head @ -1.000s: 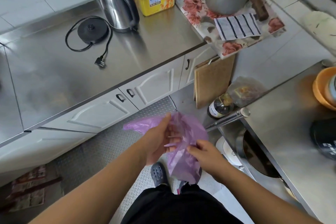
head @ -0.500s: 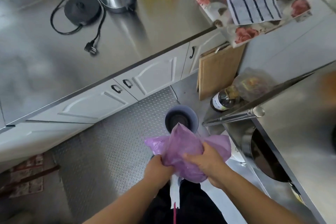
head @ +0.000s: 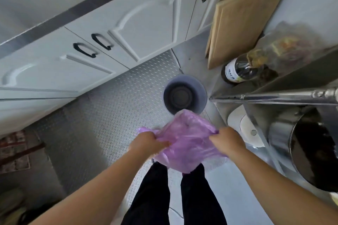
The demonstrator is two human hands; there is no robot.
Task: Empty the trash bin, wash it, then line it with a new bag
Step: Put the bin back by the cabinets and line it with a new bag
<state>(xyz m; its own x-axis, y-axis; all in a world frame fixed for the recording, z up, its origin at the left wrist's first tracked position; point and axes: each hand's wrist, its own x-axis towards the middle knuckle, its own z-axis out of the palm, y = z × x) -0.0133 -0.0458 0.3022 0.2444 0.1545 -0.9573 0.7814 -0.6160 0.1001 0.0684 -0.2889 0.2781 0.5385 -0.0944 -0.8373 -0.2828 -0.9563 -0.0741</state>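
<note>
A small round grey trash bin (head: 196, 86) stands upright on the metal tread-plate floor, open and with nothing visible inside. Just below it in the view I hold a thin purple plastic bag (head: 188, 140) stretched between both hands. My left hand (head: 146, 143) grips the bag's left edge and my right hand (head: 228, 142) grips its right edge. The bag's far end overlaps the bin's near rim in the picture. It hangs above my black trouser legs.
White cabinet doors (head: 117, 29) with black handles run along the left. A wooden cutting board (head: 241, 18) leans at the back right, beside a dark bottle (head: 239, 71) and a clear bag. A steel table leg (head: 274, 95) and a metal pot (head: 300, 150) stand right of the bin.
The view has tilted down towards the floor, so the bin now shows fully. My hands have moved apart and spread the purple bag wider, close to the bin's rim.
</note>
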